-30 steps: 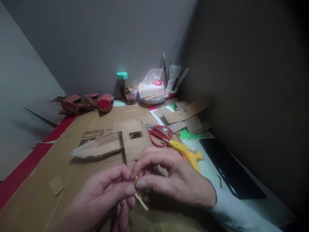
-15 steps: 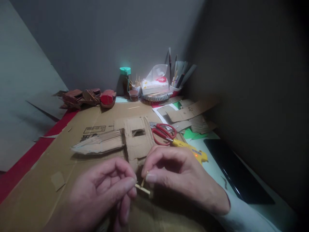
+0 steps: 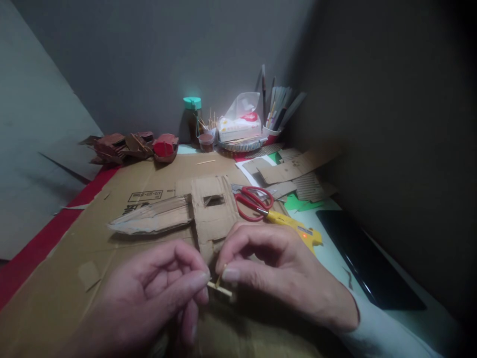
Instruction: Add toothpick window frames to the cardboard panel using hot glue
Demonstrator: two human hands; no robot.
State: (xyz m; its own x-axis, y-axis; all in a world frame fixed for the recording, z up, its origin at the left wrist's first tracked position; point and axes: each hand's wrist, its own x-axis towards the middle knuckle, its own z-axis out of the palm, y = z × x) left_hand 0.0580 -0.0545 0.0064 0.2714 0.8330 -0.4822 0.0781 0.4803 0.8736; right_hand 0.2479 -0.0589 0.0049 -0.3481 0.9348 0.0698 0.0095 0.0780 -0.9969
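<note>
Both grips are pinched shut on thin wooden sticks: the left hand (image 3: 149, 293) holds a flat-lying stick (image 3: 219, 289), the right hand (image 3: 283, 271) a short upright stick (image 3: 219, 275) touching it, low over the cardboard sheet (image 3: 112, 199). Just beyond lie a cardboard piece with a window (image 3: 212, 209), red scissors (image 3: 253, 203) and a yellow glue gun (image 3: 294, 228).

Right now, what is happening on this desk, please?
A person pinches small wooden sticks between both hands: the left hand holds one piece, and the right hand holds another against it. Behind the hands lies a cut cardboard piece with a small window, on a big cardboard sheet. Red scissors and a yellow glue gun rest to the right.
</note>
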